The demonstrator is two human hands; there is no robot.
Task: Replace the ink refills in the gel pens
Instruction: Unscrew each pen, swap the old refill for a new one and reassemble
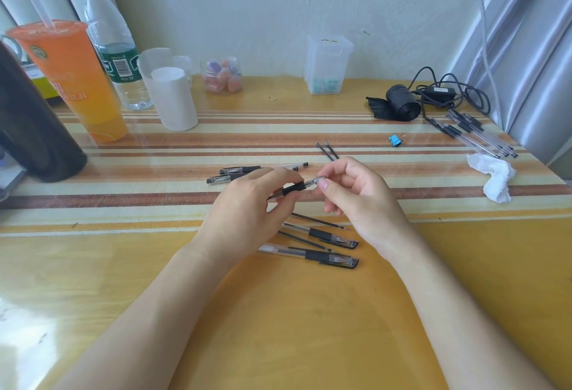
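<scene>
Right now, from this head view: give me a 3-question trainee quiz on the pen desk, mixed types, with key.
1. True or false: both hands grip the same pen.
2. Multiple choice: what lies at the far right by the crumpled tissue? A) a bundle of clear pens B) scissors C) a stapler
3. Fill in: the small clip beyond the right hand is coloured ____.

Key:
1. True. The left hand holds the black-grip end, and the right hand pinches the other end.
2. A, the pen bundle.
3. Blue.
</scene>
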